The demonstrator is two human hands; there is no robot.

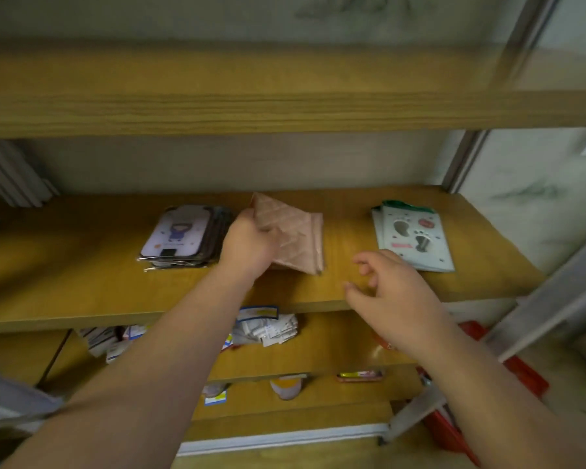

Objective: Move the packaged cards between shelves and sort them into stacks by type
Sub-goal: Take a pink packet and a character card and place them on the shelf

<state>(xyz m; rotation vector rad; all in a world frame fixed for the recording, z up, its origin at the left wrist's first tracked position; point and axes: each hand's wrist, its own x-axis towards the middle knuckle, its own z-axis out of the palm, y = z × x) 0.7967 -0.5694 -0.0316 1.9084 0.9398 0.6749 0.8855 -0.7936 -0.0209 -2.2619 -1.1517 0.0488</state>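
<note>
Nearest, right hand (391, 296): fingers loosely spread, grasping nothing, hovering over the front edge of the middle shelf (99, 292). Left hand (251, 247): closed around a pink quilted packet stack (295, 233), tilted, on that shelf's centre. Left of it, a stack of purple cartoon cards (183, 236); right, well apart, a stack of grey footprint packs (411, 238). Below, loose white packets (268, 328) on a lower shelf.
</note>
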